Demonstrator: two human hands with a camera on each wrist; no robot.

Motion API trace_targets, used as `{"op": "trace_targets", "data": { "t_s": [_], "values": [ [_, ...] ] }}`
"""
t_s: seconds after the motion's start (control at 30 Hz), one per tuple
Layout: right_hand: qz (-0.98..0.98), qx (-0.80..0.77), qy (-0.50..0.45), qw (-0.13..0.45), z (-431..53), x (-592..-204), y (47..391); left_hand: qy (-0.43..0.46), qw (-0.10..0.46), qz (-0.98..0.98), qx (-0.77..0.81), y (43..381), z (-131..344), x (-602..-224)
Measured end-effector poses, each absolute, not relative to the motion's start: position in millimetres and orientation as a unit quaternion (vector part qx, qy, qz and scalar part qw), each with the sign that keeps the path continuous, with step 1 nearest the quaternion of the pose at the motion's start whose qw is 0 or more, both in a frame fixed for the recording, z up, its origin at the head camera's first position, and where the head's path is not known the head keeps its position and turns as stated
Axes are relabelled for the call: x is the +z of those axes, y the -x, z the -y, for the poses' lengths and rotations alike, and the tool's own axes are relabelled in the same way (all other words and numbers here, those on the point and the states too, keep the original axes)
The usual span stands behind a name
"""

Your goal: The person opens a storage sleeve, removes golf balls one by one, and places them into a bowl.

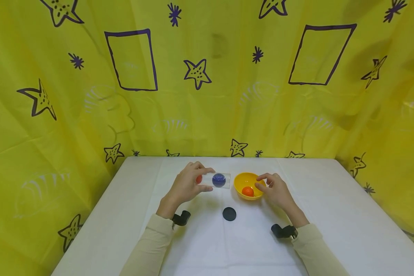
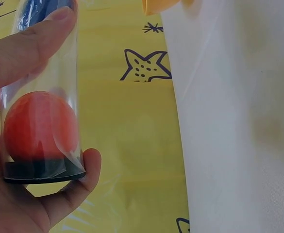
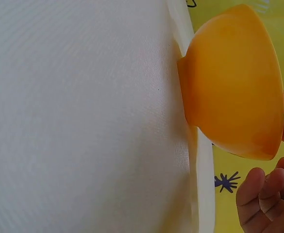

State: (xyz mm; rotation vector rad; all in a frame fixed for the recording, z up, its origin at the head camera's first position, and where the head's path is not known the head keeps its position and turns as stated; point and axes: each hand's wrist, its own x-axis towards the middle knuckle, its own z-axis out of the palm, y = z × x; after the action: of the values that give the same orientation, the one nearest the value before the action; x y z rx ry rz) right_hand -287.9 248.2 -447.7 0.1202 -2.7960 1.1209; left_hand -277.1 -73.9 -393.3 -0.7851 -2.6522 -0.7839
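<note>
My left hand (image 1: 189, 182) grips a clear plastic tube (image 1: 208, 180) that lies nearly level above the table. Inside the tube are a blue ball (image 1: 219, 180) by the end facing the bowl and a red ball (image 2: 41, 127) against the black end cap (image 2: 43, 170). To the right stands a yellow bowl (image 1: 239, 188) with an orange ball (image 1: 247, 191) at its bottom. My right hand (image 1: 277, 191) is at the bowl's right rim, thumb and index finger bent apart over it with nothing seen between them. The other fingers (image 3: 252, 194) hang loosely curled outside the bowl.
A black round disc (image 1: 229, 214) lies flat on the white tabletop (image 1: 248, 245), nearer than the tube and bowl. Behind the table hangs a yellow curtain (image 1: 220, 115) with dark star drawings, and it also runs along both sides.
</note>
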Motion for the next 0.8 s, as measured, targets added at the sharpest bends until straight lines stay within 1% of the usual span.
{"op": "trace_targets", "data": {
  "t_s": [0.33, 0.57, 0.8],
  "values": [
    [0.925, 0.367, -0.051, 0.084, -249, -444, 287, 0.268, 0.133, 0.917, -0.265, 277, 74, -393],
    [0.903, 0.415, -0.064, 0.093, -243, -436, 283, 0.267, 0.135, 0.917, -0.263, 277, 72, -392],
    [0.891, 0.436, -0.100, 0.071, -227, -422, 274, 0.270, 0.143, 0.916, -0.258, 274, 70, -388]
  ]
}}
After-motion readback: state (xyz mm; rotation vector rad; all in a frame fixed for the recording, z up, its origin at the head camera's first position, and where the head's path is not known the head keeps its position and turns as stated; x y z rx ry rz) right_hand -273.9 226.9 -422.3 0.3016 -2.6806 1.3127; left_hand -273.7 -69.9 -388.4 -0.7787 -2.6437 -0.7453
